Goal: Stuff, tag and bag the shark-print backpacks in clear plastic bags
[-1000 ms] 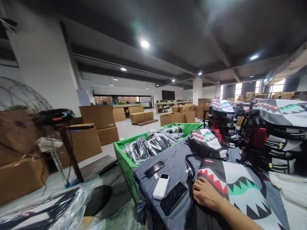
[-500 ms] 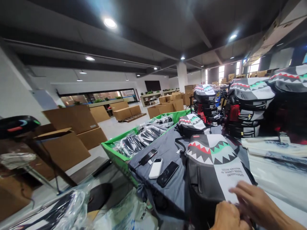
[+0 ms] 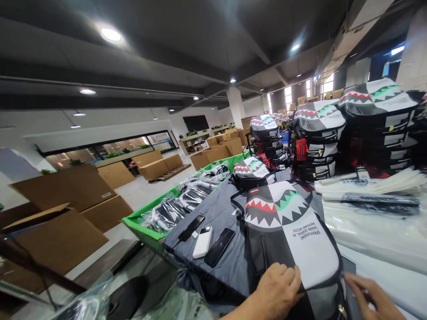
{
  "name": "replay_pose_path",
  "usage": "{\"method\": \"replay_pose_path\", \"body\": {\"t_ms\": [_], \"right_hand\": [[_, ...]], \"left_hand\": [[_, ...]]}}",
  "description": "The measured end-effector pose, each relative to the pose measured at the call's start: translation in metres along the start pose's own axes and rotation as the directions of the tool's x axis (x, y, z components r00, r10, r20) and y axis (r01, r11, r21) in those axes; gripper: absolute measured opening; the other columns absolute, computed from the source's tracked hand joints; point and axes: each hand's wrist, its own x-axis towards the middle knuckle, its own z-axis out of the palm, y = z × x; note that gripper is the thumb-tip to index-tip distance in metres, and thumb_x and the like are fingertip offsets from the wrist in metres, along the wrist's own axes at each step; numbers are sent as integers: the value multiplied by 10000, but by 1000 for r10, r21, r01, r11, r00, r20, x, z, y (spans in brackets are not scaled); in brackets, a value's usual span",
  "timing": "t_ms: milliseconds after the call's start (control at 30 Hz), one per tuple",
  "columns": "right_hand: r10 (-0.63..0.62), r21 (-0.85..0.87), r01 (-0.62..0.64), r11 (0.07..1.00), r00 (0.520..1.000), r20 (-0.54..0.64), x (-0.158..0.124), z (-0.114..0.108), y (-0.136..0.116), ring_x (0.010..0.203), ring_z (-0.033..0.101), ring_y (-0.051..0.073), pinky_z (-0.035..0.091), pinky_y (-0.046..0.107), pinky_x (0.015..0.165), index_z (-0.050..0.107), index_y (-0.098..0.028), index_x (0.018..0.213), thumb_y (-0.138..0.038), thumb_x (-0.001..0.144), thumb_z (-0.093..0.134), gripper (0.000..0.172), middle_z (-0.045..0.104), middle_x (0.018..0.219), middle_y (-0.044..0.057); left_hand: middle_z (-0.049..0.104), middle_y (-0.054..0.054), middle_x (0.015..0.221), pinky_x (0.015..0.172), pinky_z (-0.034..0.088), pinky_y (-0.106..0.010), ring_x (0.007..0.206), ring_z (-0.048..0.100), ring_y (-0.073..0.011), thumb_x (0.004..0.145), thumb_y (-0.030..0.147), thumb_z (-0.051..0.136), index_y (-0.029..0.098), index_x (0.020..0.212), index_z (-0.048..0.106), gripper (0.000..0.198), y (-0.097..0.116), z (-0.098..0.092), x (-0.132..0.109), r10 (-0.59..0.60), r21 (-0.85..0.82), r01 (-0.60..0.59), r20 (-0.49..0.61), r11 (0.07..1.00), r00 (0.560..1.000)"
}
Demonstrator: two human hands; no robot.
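We see the left hand curled against the lower front of the shark-mouth backpack, apparently steadying it, and the right hand apart, at its edge; whether either grips, we cannot tell. The backpack lies face up before both on the cloth-covered counter, presumably for reach. A smartphone left of them probably sits clear.

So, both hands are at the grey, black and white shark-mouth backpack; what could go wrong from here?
Shifting the backpack could push the black rectangular phone nearest it into the white rounded device, which lies near the edge of the grey cloth. The stacked shark-mouth backpacks farther back might topple if bumped.
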Motion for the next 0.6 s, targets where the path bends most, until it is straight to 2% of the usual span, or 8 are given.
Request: {"method": "replay_pose_path", "body": {"t_ms": [33,100,167,233,300,433,500,600], "right_hand": [[15,-7,-15,1000,999,-40,18,-1,-2,718,714,223,602,320,631,753,-275,940,-636,923,578,402,763,909,52],[-63,37,66,997,996,-68,58,1,-7,705,689,225,578,335,648,743,-262,834,-702,891,579,473,740,817,57],[-109,97,112,989,994,-29,90,7,-14,673,665,206,562,325,648,734,-261,793,-713,887,579,487,723,783,49],[-130,141,124,982,991,35,103,11,-22,661,656,185,546,295,624,736,-263,804,-672,899,601,441,717,796,38],[-131,166,121,979,990,49,96,14,-29,677,657,172,534,265,617,740,-266,855,-599,911,636,354,707,814,27],[-109,193,109,975,994,-10,56,10,-34,672,637,161,532,251,626,733,-265,959,-476,935,651,227,678,805,15],[-102,191,101,976,995,-8,41,5,-31,686,648,171,542,256,632,736,-261,936,-468,928,653,223,684,808,23],[37,168,-31,985,999,-31,36,-2,-18,713,676,186,558,251,641,736,-252,878,-545,873,688,297,714,836,30]], "left_hand": [[630,6,785,538,370,-318,641,569,-146,918,445,707,109,1095,574,402,-1,4,-1,26,7,-26,9,1000,1000],[602,19,747,520,345,-321,614,553,-139,944,333,679,154,929,550,221,2,12,-2,0,12,0,-4,1000,1000],[576,29,709,510,334,-323,582,541,-134,948,276,659,189,813,491,233,5,17,-3,-69,10,70,-53,998,996],[576,32,696,502,335,-320,563,538,-129,945,266,653,188,821,501,211,3,17,-4,-118,12,120,-111,993,987],[586,33,686,482,327,-315,535,526,-122,931,318,671,165,912,561,190,0,14,-3,-150,19,156,-178,988,973],[623,17,708,487,345,-323,561,558,-149,870,535,704,131,1201,604,532,4,9,14,-198,46,212,-209,976,958],[619,13,692,490,339,-327,565,557,-154,873,485,711,119,1234,613,523,15,12,23,-181,74,198,-192,977,965],[549,23,586,461,284,-330,484,485,-140,871,267,692,109,1108,671,286,38,21,24,-114,122,145,-229,982,967]]}}
